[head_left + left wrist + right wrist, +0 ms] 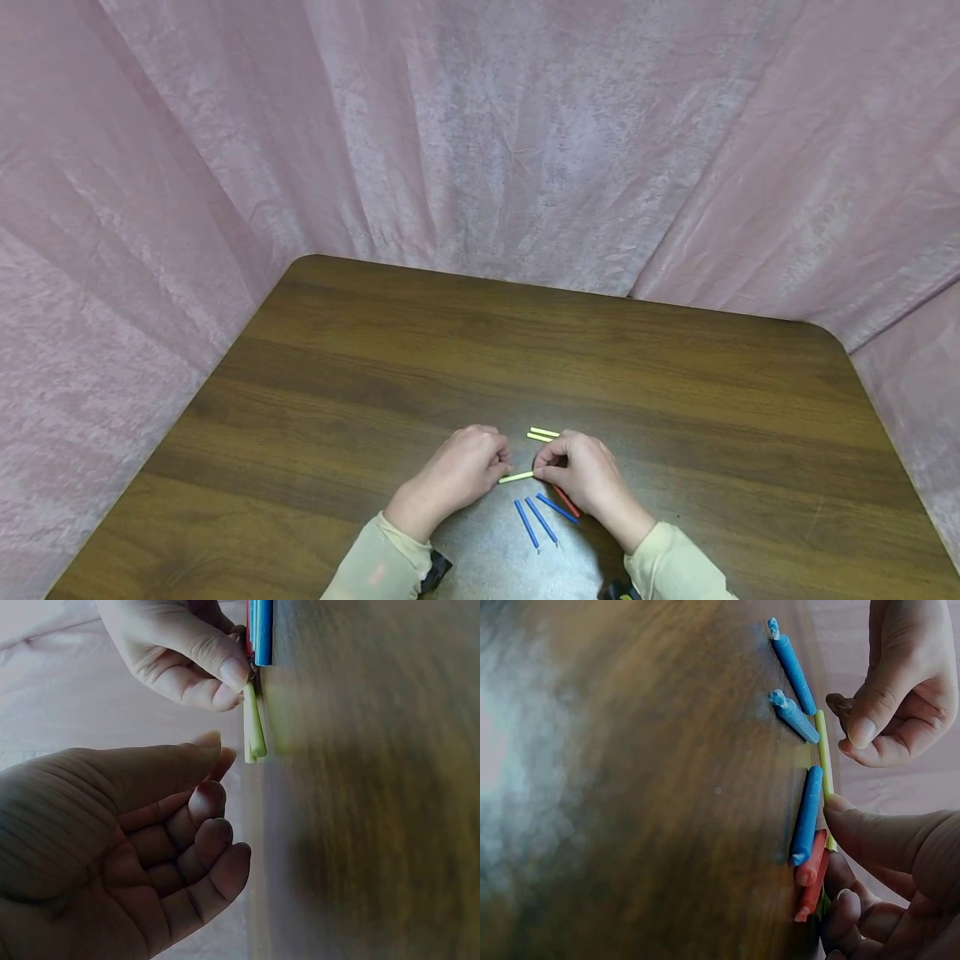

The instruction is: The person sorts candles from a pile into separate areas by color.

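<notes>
Right hand (590, 477) pinched slender yellow stick (516, 477) | left hand (463, 468) loosely curled, empty | three slim blue sticks (527, 525) lay on brown wood-grain desk (300, 375)

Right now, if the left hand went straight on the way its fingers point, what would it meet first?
The left hand would probably first meet the free end of the yellow candle pinched by the right hand, though depth is unclear.

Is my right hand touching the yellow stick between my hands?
Touching: the head view shows your right hand pinching one end of the yellow stick between thumb and fingers.
</notes>
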`<action>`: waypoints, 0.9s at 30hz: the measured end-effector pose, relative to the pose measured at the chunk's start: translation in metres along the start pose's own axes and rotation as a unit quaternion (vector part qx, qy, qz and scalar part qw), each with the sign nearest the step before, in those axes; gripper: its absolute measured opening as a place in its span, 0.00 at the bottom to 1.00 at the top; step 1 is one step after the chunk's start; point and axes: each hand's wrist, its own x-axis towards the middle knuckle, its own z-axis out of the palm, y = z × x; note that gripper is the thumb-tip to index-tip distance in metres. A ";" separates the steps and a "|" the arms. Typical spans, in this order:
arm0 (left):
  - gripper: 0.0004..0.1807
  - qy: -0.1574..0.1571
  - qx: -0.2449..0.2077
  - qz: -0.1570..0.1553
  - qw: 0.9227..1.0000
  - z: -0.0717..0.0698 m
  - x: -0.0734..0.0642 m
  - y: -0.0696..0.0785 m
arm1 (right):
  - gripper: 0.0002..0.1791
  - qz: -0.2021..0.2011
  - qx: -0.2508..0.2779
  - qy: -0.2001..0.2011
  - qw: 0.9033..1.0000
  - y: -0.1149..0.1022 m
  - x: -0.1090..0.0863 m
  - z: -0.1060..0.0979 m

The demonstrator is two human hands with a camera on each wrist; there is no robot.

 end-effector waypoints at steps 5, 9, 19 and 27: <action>0.08 0.002 -0.001 0.001 1.000 0.000 0.000 0.000 | 0.13 0.008 0.007 0.003 1.000 0.000 0.000 0.000; 0.08 0.004 -0.001 0.003 1.000 0.000 0.000 0.000 | 0.13 0.007 0.015 0.011 1.000 0.000 0.000 0.000; 0.08 0.005 0.000 0.005 1.000 -0.001 0.001 0.001 | 0.10 0.025 0.035 0.032 0.999 0.004 -0.001 0.000; 0.08 0.003 0.002 0.007 1.000 0.000 0.001 0.001 | 0.06 0.051 0.053 0.034 0.997 0.004 -0.002 -0.005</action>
